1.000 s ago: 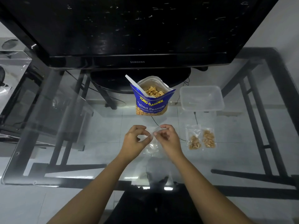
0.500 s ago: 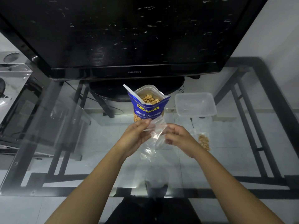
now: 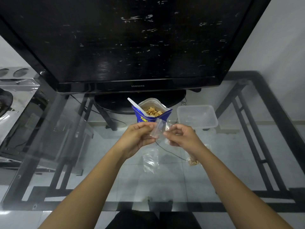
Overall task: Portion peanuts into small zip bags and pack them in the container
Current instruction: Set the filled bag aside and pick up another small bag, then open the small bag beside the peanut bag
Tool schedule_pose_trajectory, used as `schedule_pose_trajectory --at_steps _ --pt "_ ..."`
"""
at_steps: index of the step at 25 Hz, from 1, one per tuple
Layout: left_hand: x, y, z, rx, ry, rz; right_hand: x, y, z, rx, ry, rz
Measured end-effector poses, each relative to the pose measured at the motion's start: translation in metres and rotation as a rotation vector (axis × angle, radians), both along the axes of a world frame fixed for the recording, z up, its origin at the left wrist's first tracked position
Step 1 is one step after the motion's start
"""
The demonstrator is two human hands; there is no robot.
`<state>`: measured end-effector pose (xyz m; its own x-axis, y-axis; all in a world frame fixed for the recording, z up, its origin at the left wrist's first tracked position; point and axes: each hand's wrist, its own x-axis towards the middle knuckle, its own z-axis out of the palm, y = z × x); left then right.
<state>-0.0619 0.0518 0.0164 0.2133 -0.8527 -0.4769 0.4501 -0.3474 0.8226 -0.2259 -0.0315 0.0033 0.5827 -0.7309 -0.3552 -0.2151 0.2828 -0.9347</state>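
An empty zip bag [image 3: 159, 129] was held in the air between both hands, above the glass tabletop [image 3: 231, 171] and just in front of the peanut pouch [image 3: 151, 114]. Its long axis ran roughly upright, tilted a little, with the upper edge toward the pouch. Whether the zip mouth was parted could not be told; the clear film gave too little contrast.

The left hand [image 3: 137, 138] pinched the bag's left edge between thumb and fingers. The right hand [image 3: 181, 136] pinched the right edge in the same way. Both hands were closed on the bag and stood at about the same height, close together.

The pouch stood open directly beyond the bag, with peanuts showing at the top and a white spoon [image 3: 137, 106] leaning out of its left side. The spoon handle pointed up and left, so the left hand lay nearer to it than the right. Judged from this, the filling step would require one hand to keep the bag mouth open while the other took the spoon.

The container [image 3: 197, 116] stood to the right of the pouch, nearer the right hand, with no bags visible in it. A filled bag [image 3: 192, 161] lay on the tabletop, partly hidden under the right forearm. A spare empty bag [image 3: 151, 160] lay flat below the hands.
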Motion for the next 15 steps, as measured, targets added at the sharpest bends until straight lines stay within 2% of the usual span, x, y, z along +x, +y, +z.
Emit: schedule_pose_trajectory --at_steps 7,12,15 --pt "0.004 0.001 0.017 -0.014 0.12 0.03 0.004 -0.007 0.019 -0.071 -0.004 0.081" --pt "0.01 -0.003 0.025 -0.038 -0.193 0.074 0.005 -0.01 0.024 -0.019 -0.134 -0.116" --pt "0.014 -0.003 0.032 -0.078 -0.278 0.037 0.009 -0.011 0.029 -0.079 -0.132 -0.114"
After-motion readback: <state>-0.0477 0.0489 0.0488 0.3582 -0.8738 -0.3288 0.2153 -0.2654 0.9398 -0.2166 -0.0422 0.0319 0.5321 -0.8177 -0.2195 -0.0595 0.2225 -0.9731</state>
